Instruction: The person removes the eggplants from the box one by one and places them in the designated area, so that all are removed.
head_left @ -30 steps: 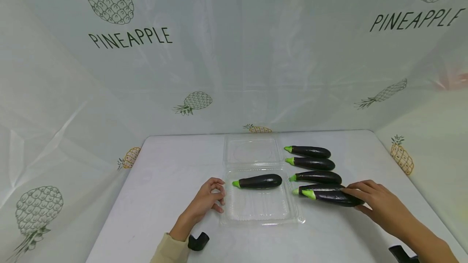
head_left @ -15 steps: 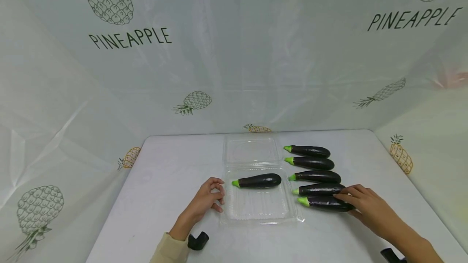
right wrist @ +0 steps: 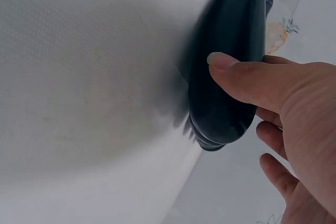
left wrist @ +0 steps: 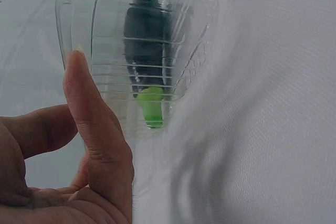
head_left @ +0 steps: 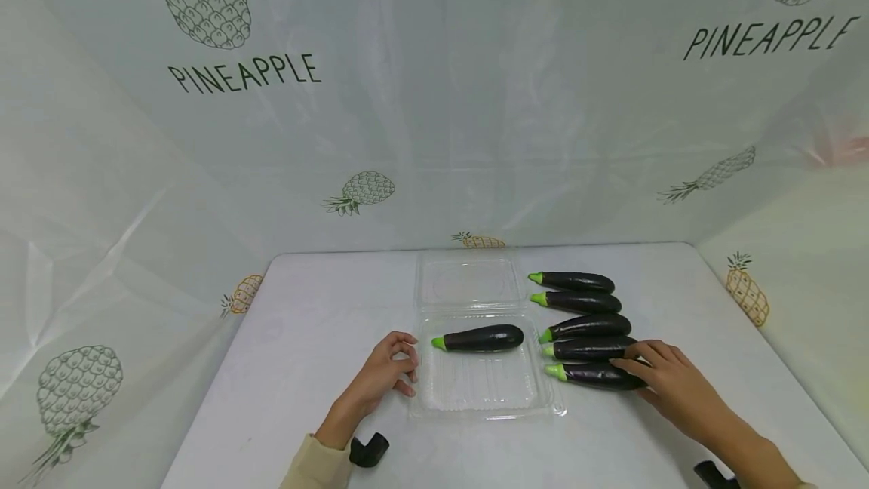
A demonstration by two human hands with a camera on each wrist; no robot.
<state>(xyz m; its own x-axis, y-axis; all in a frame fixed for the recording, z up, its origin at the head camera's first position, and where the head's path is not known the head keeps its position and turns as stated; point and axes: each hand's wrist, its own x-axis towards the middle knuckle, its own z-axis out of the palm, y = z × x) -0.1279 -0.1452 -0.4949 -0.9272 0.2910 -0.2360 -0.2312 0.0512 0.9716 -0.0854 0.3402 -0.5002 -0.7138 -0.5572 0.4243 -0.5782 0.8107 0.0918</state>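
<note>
A clear plastic clamshell container (head_left: 489,391) lies with its lid folded back on the white table, one dark eggplant (head_left: 483,338) inside its base. My left hand (head_left: 383,368) rests at the container's left edge with loosely bent fingers; a fingertip meets the rim in the left wrist view. My right hand (head_left: 668,383) pinches the blunt end of the nearest eggplant (head_left: 600,376), thumb pressed on its dark skin (right wrist: 231,87) in the right wrist view. Several more eggplants lie in a column beyond it, among them a neighbouring one (head_left: 591,349) close to my fingertips.
Upper eggplants (head_left: 580,282) lie beside the raised lid (head_left: 468,281), green stems pointing left. A white sheet with pineapple prints (head_left: 366,187) hangs behind and around the table (head_left: 326,308). Black wrist straps (head_left: 369,450) show near both forearms.
My right hand has moved left with the nearest eggplant, setting it level below the column. The neighbouring eggplants shifted slightly away toward the back. My left hand stays put.
</note>
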